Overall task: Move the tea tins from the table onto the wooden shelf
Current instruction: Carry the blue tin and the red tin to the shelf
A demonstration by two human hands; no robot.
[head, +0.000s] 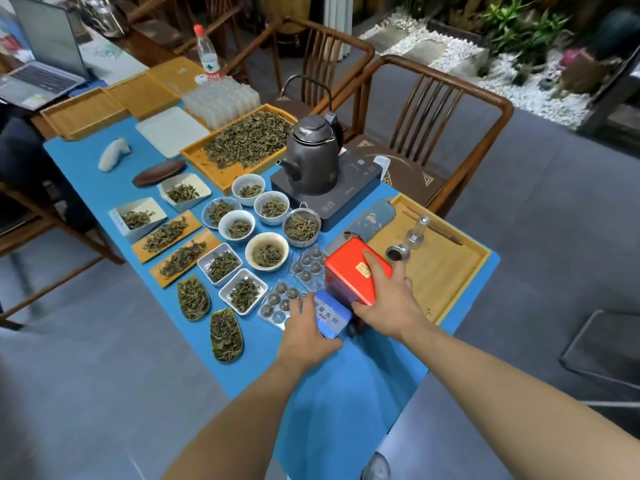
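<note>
A red square tea tin (349,268) stands near the front right of the blue table (104,188). My right hand (389,299) grips it, fingers across its top and thumb at its lower side. Just in front of it lies a flat blue tin (330,315) with a white label. My left hand (306,329) rests on the blue tin's near left edge and closes around it. Part of a dark tin shows behind the red one. No wooden shelf is in view.
Several bowls and trays of loose tea leaves (249,140) cover the table's middle and left. A dark kettle (311,154) sits on a black heater. A wooden tray (450,271) with small metal pieces lies at the right. Wooden chairs (433,109) stand behind.
</note>
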